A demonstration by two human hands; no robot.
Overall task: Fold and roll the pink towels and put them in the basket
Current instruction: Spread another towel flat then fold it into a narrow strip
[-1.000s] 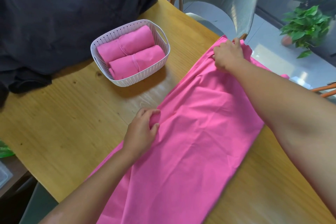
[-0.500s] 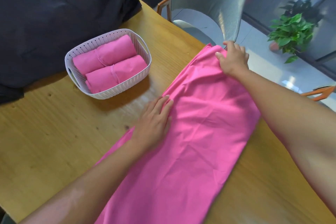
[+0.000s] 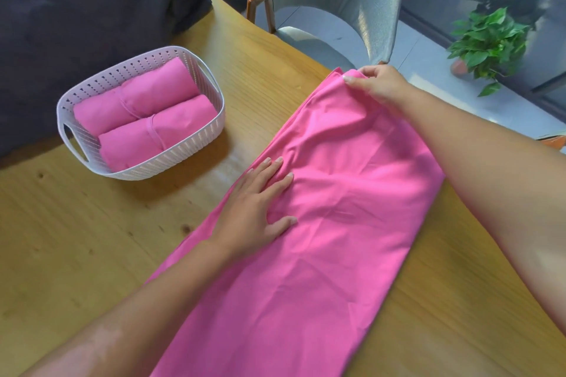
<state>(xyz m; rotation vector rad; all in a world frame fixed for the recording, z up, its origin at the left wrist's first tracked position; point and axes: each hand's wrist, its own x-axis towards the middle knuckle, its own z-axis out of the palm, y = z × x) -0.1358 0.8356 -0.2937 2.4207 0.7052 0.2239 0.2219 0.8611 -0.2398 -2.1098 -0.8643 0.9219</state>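
Head view: two rolled towels point(image 3: 144, 125) in one basket point(image 3: 196, 147), left hand point(image 3: 257, 208) flat on one spread towel point(image 3: 337, 223), right hand point(image 3: 379, 86) pinching its end.

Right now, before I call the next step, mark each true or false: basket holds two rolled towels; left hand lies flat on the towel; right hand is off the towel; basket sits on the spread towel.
1. The basket holds two rolled towels. True.
2. The left hand lies flat on the spread towel. True.
3. The right hand is off the towel. False: it grips the towel's far end.
4. The basket sits on the spread towel. False: it stands apart on the table, to the towel's left.
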